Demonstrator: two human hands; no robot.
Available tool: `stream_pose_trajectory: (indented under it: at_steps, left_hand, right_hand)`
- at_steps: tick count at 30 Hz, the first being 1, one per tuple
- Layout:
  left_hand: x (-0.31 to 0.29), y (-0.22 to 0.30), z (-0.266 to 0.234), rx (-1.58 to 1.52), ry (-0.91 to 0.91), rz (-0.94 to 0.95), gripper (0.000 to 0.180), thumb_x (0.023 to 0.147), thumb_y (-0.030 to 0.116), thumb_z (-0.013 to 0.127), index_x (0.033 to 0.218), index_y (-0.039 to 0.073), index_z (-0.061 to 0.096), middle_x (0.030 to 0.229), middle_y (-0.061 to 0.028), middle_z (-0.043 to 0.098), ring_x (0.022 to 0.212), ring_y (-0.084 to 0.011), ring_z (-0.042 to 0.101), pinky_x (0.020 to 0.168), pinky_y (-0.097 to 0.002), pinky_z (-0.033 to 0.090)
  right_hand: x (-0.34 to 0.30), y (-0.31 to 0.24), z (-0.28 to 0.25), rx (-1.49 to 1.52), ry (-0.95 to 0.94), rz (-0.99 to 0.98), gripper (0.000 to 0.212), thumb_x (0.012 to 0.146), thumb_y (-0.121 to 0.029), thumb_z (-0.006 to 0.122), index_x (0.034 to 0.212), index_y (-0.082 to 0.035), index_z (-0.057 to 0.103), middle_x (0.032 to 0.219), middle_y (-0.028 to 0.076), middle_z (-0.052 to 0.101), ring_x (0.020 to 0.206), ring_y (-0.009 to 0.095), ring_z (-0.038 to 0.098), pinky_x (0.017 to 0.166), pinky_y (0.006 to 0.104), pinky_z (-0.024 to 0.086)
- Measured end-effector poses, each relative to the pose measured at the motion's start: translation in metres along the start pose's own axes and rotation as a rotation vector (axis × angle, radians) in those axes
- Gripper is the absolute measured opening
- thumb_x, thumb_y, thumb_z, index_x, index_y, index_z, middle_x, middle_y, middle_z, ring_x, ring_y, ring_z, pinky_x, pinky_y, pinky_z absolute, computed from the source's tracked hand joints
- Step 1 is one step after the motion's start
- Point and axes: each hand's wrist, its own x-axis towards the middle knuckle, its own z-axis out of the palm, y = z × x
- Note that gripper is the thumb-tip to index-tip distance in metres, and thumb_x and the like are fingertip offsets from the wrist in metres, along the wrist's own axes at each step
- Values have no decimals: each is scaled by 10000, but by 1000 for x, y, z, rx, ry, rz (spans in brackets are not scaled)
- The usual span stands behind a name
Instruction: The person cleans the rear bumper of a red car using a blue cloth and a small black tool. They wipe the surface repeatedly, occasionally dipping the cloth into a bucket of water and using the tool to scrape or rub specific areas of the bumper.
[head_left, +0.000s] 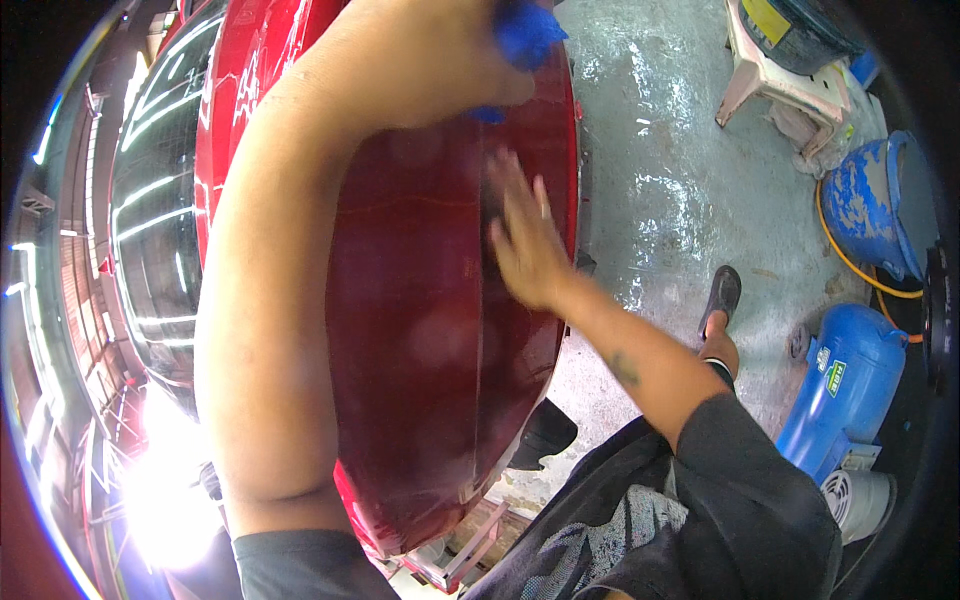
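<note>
My left arm reaches far across a red car body panel (pixel 400 300), whose surface looks dull with a thin seam line running along it. My left hand (pixel 430 60), near the top edge, has its fingers closed round a crumpled blue cloth (pixel 535 38), partly hidden by the hand and the picture's edge. My right hand (pixel 525 235) lies flat against the panel near its right edge, fingers stretched out and slightly blurred. It holds nothing, and a ring shows on one finger. Beyond my left arm are glossier red bodywork (pixel 255 60) and the car's dark window glass (pixel 160 200).
To the right, a dark tub (pixel 800 35) stands on a white stool (pixel 745 75). Below these are a scuffed blue drum (pixel 860 200), a yellow hose (pixel 835 240) and a blue tank (pixel 845 390). My sandalled foot (pixel 722 300) rests on the wet-looking grey floor (pixel 640 180).
</note>
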Motion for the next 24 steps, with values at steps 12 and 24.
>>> stream_pose_trajectory:
  at_steps: [12, 24]
  left_hand:
    - [2, 10, -3, -5, 120, 9, 319, 716, 59, 888, 976, 32, 705, 993, -150, 675, 948, -347, 680, 850, -445, 551]
    - [9, 14, -12, -7, 234, -67, 304, 723, 43, 843, 990, 49, 699, 1029, -140, 668, 1009, -363, 674, 868, -438, 562]
  right_hand:
    - [22, 41, 1, 7, 92, 83, 795, 1182, -494, 370, 1773, -18, 136, 1850, 268, 69, 1725, 411, 58, 1370, 610, 40]
    - [77, 59, -18, -58, 68, 67, 756, 1187, -416, 428, 1763, -5, 161, 1846, 275, 75, 1724, 420, 38, 1369, 609, 49]
